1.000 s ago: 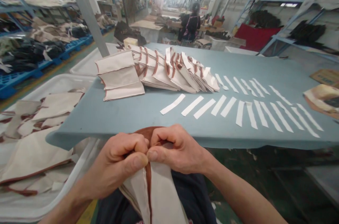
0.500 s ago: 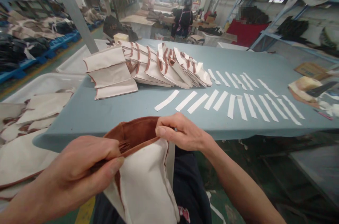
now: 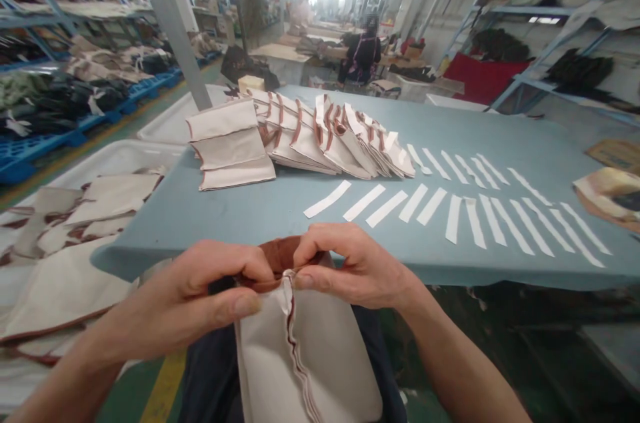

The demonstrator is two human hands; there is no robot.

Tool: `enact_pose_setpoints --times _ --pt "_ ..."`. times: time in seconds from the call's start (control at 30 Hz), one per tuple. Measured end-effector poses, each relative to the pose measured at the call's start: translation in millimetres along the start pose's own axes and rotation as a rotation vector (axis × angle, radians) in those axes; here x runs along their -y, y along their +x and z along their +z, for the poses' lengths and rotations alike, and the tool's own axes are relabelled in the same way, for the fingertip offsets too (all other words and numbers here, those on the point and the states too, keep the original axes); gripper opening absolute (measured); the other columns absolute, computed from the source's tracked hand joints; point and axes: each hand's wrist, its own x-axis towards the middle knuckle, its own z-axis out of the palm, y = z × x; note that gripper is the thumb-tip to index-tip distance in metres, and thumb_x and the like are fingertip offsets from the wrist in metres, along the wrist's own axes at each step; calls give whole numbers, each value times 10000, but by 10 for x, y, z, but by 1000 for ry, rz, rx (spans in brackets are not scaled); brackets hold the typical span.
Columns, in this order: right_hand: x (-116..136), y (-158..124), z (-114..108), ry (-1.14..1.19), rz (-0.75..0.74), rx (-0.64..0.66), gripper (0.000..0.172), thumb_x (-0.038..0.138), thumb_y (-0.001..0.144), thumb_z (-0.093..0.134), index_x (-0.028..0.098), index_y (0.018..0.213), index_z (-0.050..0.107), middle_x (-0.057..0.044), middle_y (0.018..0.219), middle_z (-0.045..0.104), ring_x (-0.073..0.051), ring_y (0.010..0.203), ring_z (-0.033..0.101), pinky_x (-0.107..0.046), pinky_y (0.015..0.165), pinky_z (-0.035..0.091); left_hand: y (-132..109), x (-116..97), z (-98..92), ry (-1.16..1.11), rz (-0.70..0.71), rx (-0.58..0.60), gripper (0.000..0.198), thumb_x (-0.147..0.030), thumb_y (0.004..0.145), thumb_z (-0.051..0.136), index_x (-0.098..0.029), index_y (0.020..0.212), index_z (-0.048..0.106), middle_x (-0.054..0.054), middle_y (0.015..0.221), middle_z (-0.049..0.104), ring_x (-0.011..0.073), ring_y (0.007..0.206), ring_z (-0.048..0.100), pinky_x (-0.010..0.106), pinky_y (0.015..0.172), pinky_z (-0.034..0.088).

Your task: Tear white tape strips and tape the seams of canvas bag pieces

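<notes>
A cream fabric bag (image 3: 340,349) with a brown lining and brown-edged seam hangs in front of my lap, below the table's near edge. My left hand (image 3: 220,293) pinches its top rim just left of the seam. On the other side of that seam, my right hand (image 3: 345,266) grips the rim between thumb and bent fingers. The seam runs down the bag's middle, its top end between my two hands. Part of the brown lining (image 3: 280,253) shows behind my fingers; the bag's inside is mostly hidden.
On the blue-green table (image 3: 240,216) lie white strips (image 3: 453,219) in two rows and a pile of cream pieces with brown edges (image 3: 310,143). A white bin (image 3: 150,151) of similar pieces stands left. A metal post (image 3: 173,29) rises behind it. A person (image 3: 364,53) sits farther back.
The bag has turned, so its seam has come from the right side to the middle. My hands have moved closer together along the rim. The view has shifted slightly left.
</notes>
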Motion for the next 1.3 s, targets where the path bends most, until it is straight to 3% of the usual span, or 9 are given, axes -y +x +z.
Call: enact_pose_setpoints --times 0.2,0.4,0.57,0.77,0.9,1.0,1.17,1.3 --pt "-16 85 -25 115 153 48 379 506 998 699 167 834 663 26 736 631 -96 644 485 -219 594 379 168 36 32 -98 -60 75 352 -373 1050 541 -193 755 606 -48 654 532 117 606 475 205 568 388" --pt "-35 148 34 111 261 78 474 601 830 839 183 820 616 59 737 560 -94 654 446 -230 603 346 101 41 -29 -127 -149 77 396 -412 1062 484 -194 751 599 -56 663 477 118 605 444 206 545 365" --pt "-93 169 129 198 257 132 460 544 872 805 203 751 521 75 695 463 -91 643 400 -236 588 311 45 28 -29 -121 -181 95 426 -434 1090 447 -196 772 600 -49 698 525 124 641 499 205 584 405" --pt "-209 149 206 309 244 90 565 690 845 781 215 750 491 72 719 425 -99 660 369 -234 600 329 58 103 59 -263 -256 60 480 -534 1075 444 -190 775 592 -35 694 550 136 641 503 219 579 433" --pt "-131 108 219 188 248 34 403 500 880 757 218 767 493 70 721 430 -99 655 382 -233 598 329 56 84 109 -218 -264 18 479 -532 1074 446 -196 754 566 -44 677 500 129 614 460 217 542 402" --pt "-60 95 218 105 260 -17 224 323 824 696 215 760 510 80 684 435 -88 616 378 -229 570 316 54 5 121 -109 -226 -30 459 -475 1081 450 -200 729 558 -54 660 472 119 585 444 213 514 374" --pt "-21 90 239 57 329 -72 156 290 824 688 197 762 579 80 657 484 -83 599 400 -219 560 316 48 -57 120 26 -190 -100 439 -421 1073 464 -201 717 596 -52 638 533 119 560 481 222 515 378" --pt "2 71 261 113 355 -49 165 287 864 697 183 769 610 74 670 494 -77 605 406 -211 559 316 57 0 107 26 -223 -37 362 -451 981 627 -195 725 650 -40 640 612 135 592 537 230 551 398"
